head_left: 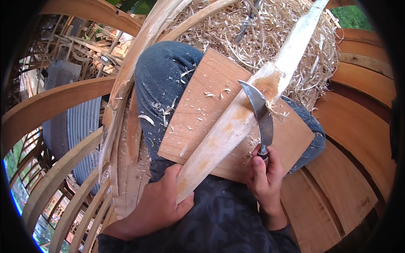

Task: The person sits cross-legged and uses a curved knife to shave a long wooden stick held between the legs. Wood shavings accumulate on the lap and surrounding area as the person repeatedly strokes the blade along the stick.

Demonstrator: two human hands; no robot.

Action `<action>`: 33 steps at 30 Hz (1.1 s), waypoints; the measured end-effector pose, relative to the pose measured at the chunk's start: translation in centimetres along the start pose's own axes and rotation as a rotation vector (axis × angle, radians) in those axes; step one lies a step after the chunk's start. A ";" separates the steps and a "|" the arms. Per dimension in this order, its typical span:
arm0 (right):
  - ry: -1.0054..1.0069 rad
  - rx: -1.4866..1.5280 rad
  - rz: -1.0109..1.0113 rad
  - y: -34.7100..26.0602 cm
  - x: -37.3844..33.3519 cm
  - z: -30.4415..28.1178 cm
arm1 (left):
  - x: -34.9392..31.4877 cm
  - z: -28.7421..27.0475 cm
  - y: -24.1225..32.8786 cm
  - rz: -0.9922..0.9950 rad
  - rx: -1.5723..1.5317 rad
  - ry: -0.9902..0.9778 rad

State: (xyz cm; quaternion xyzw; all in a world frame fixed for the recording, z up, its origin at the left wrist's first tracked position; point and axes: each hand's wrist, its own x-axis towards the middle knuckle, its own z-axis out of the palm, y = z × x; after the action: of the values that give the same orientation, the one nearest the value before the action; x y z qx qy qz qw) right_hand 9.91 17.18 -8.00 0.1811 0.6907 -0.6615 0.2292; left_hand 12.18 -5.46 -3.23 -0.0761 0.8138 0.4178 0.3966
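Note:
A long pale wooden pole (225, 133), peeled and whittled, runs slantwise from my lap up to the far right. My left hand (168, 196) is wrapped around its near end. My right hand (266, 175) grips the handle of a curved knife (262, 114), whose blade lies across the pole beside a brownish knot (268, 85). Curled shavings hang from the wood just right of the blade. Under the pole, a flat square wooden board (198, 99) rests over my thighs, with loose shavings scattered on it. Most of the knife's handle is hidden by my fingers.
A heap of wood shavings (211, 31) lies beyond my knees, with a dark slim tool (244, 27) on it. Curved wooden ribs (63, 95) rise on the left, and broad planks (350, 114) curve round on the right. Corrugated metal sheets (84, 122) stand beyond the left ribs.

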 end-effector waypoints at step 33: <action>-0.547 -0.122 -0.172 -0.1 1.1 -0.7 | 1.0 0.0 -3.7 0.044 -0.094 -0.036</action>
State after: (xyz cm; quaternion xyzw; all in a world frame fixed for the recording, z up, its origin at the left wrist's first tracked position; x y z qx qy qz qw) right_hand 8.92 17.77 -8.51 -0.0773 0.6546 -0.6601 0.3604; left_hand 13.19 -7.61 -6.23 -0.0693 0.7874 0.4657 0.3980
